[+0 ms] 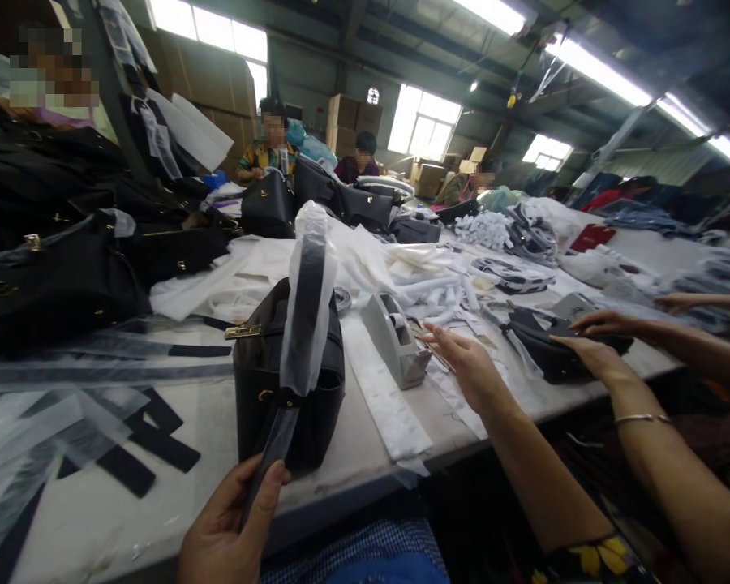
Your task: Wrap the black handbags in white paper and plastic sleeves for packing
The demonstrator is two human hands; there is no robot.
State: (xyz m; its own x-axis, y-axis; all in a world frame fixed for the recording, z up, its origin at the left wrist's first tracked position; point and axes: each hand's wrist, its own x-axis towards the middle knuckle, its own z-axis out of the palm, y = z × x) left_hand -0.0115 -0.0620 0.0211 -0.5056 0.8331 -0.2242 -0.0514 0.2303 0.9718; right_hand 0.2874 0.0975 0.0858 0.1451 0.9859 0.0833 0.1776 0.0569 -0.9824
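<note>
- My left hand [231,527] is at the near edge of the worktop [353,438], closed, with thumb and fingers pinched on the lower end of a strap [307,300].
- The strap is black and sleeved in clear plastic. It runs from my grip up and away, then loops over the top of the black handbag [261,381].
- The handbag stands upright on the worktop just beyond my left hand and slightly to its right, with a gold clasp on its left side.
- My right hand [465,369] is stretched out farther off and to the right. It is open, palm down, fingers apart, and holds nothing.
- It is over strips of white paper [401,276], and I cannot tell whether it touches them.
- The grey tape dispenser [395,337] stands just left of my right fingers, between that hand and the handbag.
- Farther right, a co-worker's hands [593,357] rest on a black pouch [541,345], apart from mine.
- To the left, flat black strips [152,446] lie under clear film on the worktop, and a heap of black bags [49,284] sits beyond them.
</note>
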